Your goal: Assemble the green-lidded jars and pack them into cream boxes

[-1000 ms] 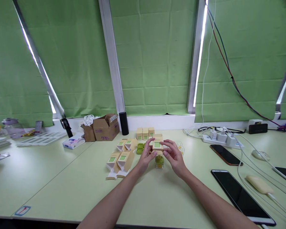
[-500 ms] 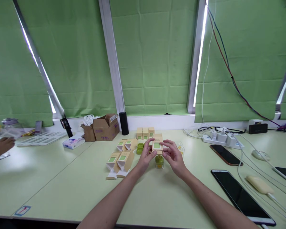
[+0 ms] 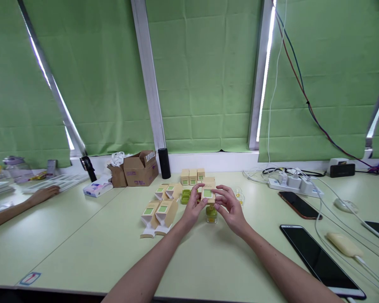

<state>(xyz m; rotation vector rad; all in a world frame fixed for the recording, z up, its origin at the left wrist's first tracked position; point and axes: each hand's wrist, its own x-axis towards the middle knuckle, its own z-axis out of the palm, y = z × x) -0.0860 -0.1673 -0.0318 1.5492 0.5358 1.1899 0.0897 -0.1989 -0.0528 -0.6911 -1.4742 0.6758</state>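
A single head-worn camera looks forward and slightly down across a pale green table [image 3: 82, 252] toward green window blinds [image 3: 202, 75]. Both forearms reach in from the bottom edge; the hands sit mid-frame, at arm's length.

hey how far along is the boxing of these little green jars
Three closed boxes stand in a row at the back, so those look done. Both hands, left hand and right hand, hold an open carton over a green jar on the table. Left to do: four unfilled cartons lying to the left, and more green jars behind the hands.
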